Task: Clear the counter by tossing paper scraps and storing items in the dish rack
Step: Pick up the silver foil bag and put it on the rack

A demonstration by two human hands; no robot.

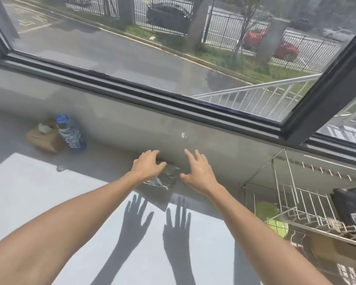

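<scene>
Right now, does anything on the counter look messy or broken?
Yes. A crumpled, torn wrapper lies at the back of the counter, between the left hand and the right hand; both hands are open. Its edge looks ripped. The bottle stands upright beside a brown box.

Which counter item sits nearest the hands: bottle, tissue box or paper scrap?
The paper scrap, lying between the left hand and right hand; bottle and tissue box sit far left.

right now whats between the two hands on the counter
In the head view, a crumpled grey paper scrap lies between the left hand and the right hand, against the wall.
</scene>
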